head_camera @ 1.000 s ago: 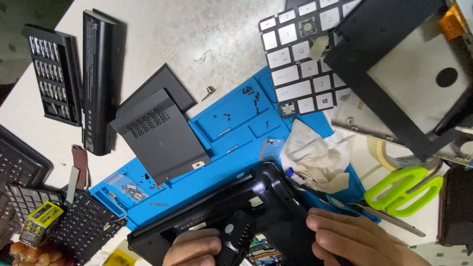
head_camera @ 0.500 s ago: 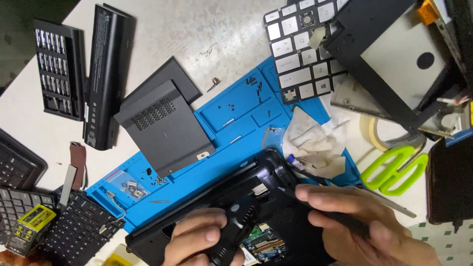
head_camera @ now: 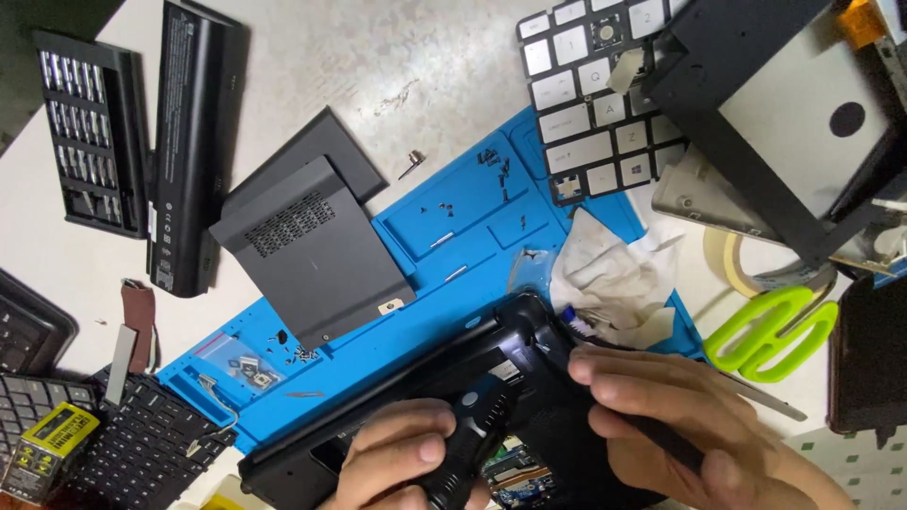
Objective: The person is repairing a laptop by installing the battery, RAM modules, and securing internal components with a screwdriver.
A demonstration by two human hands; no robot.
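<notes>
Head view
Landmark: blue work mat (head_camera: 444,236), with loose screws in its shallow trays so they cannot roll away.
Laptop base (head_camera: 491,378): black, lying on the mat's near edge, steadied by both hands.
Left hand (head_camera: 397,463): clenched around a black screwdriver (head_camera: 472,444), tip toward the base.
Right hand (head_camera: 680,416): fingers closed on a thin dark tool, pressed against the base's corner.
Cover panels (head_camera: 302,236): set aside on the mat's far-left part.
Green scissors (head_camera: 770,331): right of the mat, on the surface.
</notes>
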